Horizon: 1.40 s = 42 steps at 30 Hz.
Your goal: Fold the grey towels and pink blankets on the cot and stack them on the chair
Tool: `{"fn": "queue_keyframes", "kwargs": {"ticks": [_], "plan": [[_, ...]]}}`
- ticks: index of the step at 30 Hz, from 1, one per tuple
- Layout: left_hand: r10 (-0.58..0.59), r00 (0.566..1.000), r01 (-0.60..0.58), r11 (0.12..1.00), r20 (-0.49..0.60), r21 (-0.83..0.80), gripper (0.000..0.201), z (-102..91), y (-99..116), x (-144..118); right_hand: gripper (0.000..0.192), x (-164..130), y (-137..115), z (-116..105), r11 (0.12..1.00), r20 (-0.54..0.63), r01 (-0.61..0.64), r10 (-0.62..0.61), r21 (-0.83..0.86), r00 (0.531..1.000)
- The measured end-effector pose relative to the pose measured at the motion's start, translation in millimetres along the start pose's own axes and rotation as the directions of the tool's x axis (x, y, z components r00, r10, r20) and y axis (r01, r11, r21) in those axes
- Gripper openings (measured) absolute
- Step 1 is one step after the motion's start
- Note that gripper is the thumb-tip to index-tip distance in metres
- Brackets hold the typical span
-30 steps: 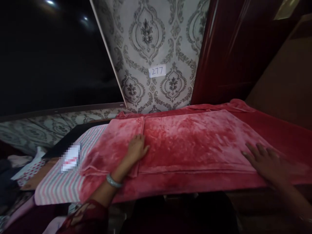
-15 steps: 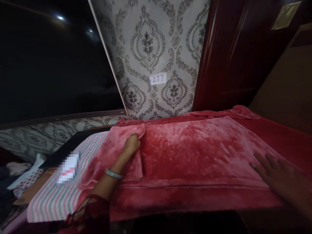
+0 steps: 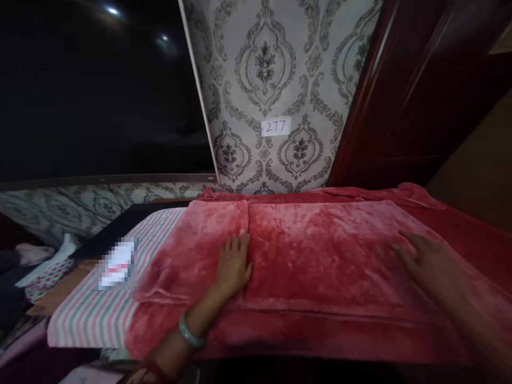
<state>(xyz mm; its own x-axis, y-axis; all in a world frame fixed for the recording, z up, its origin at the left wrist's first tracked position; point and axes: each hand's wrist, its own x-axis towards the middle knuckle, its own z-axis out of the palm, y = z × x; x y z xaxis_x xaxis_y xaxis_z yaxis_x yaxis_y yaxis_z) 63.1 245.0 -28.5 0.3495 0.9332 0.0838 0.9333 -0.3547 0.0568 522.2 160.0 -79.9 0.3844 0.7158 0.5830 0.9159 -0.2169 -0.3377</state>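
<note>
Head view: left hand (image 3: 234, 266) lies flat, fingers spread, pressing on the folded red plush blanket (image 3: 320, 256) right at the edge of its turned-over flap. Right hand (image 3: 430, 261) is flat and open too, palm down near the blanket's right end. Blanket stretches across the red-covered surface below patterned wallpaper (image 3: 280, 80) with a paper label (image 3: 276, 127) reading 277. Striped cloth (image 3: 104, 304) peeks out to its left.
</note>
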Motion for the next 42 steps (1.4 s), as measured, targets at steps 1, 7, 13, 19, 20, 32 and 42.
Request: {"fn": "queue_keyframes", "kwargs": {"ticks": [1,7,13,19,20,32,42], "plan": [[-0.002,1.000,0.002,1.000,-0.009,-0.006,0.076,0.9,-0.5,-6.2,0.053,13.2,-30.3,13.6,0.977,0.074,-0.047,0.031,0.210,0.997],[0.047,0.999,-0.045,0.993,0.014,-0.111,0.074,7.7,-8.8,-33.2,0.048,68.8,-238.9,120.7,0.536,0.556,-0.398,-0.166,0.744,0.815],[0.091,0.996,-0.092,0.934,-0.020,-0.346,0.055,-9.6,-64.7,-14.1,0.065,102.1,-339.5,199.4,0.647,0.540,-0.287,-0.230,0.706,0.810],[-0.072,0.993,0.089,0.977,0.094,-0.193,0.051,-37.5,-155.1,87.9,0.055,115.1,-358.5,232.9,0.716,0.467,-0.090,-0.349,0.692,0.812],[-0.111,0.988,0.128,0.977,0.108,-0.173,0.051,-38.0,-166.0,106.9,0.051,115.9,-359.7,236.2,0.724,0.461,-0.065,-0.364,0.686,0.810],[-0.318,0.948,0.317,0.948,0.016,0.034,0.064,39.3,-206.1,172.5,0.027,101.4,-345.0,264.9,0.868,0.421,-0.051,-0.187,0.493,0.888],[-0.323,0.946,0.323,0.946,0.035,0.009,0.067,30.1,-204.6,174.2,0.036,123.5,-359.4,256.6,0.851,0.514,-0.132,-0.177,0.509,0.840]]}}
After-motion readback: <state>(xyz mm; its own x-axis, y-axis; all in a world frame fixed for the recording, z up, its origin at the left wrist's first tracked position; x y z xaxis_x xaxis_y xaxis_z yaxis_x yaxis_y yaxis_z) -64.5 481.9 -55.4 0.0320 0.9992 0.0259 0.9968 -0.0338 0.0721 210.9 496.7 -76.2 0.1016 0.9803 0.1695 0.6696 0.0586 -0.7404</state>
